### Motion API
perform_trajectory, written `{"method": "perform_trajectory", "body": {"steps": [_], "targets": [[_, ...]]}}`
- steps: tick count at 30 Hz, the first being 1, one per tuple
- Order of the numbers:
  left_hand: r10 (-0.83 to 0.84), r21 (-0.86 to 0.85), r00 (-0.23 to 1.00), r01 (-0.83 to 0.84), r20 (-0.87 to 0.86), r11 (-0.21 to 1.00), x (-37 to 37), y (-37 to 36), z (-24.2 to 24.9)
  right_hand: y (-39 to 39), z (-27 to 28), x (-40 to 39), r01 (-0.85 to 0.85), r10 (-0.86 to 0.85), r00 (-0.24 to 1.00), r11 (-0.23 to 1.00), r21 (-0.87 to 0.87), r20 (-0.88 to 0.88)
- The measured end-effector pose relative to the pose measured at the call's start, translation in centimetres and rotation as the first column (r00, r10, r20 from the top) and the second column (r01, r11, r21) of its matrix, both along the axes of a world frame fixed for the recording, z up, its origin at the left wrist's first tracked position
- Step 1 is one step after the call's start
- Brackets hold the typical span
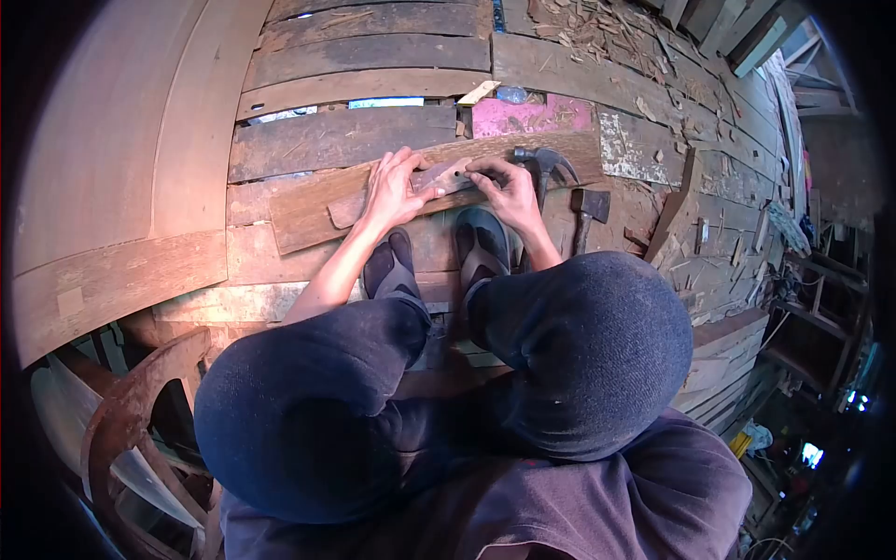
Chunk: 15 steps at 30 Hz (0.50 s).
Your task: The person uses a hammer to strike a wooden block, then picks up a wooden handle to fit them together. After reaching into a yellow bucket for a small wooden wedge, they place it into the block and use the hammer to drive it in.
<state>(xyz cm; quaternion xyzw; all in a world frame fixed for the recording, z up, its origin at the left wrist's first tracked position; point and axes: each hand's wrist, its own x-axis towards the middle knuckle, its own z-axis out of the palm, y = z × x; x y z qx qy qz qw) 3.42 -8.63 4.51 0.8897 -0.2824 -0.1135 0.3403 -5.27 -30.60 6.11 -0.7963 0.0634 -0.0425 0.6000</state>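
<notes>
Left hand [392, 191] spans the wooden strip [439, 177], grip clamped across it, seemingly steadying it on the broad plank [303, 207]; right hand [513, 194] works at the strip's end, pinching or merely touching, can't tell. Hammer [541, 177] lies handy beside it.
</notes>
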Motion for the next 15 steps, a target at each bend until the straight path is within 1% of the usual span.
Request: {"method": "perform_trajectory", "body": {"steps": [3, 6, 10, 13, 15], "targets": [[0.011, -0.027, 0.998, -0.010, 0.063, 1.000, -0.2, 0.1, -0.8, 0.0, -0.8, -0.2, 0.022, -0.002, 0.993, 0.985, 0.173, -0.115], [0.035, 0.018, 0.999, -0.035, 0.040, 0.999, -0.3, -0.1, -0.4, 0.7, -1.0, -0.5, 0.017, -0.014, 0.998, 0.999, 0.051, -0.066], [0.049, 0.103, 0.997, -0.043, -0.058, 0.994, -0.3, -0.4, 1.2, 1.7, -1.7, -0.7, 0.041, -0.034, 0.990, 0.998, -0.046, 0.136], [0.068, 0.132, 0.994, -0.056, -0.084, 0.990, -0.3, -0.5, 1.4, 2.1, -1.7, -0.8, 0.064, -0.055, 0.991, 0.995, -0.078, 0.120], [0.080, 0.136, 0.994, -0.070, -0.077, 0.988, -0.3, -0.6, 1.5, 2.5, -1.4, -0.9, 0.111, -0.090, 0.985, 0.985, -0.136, 0.148]]}}
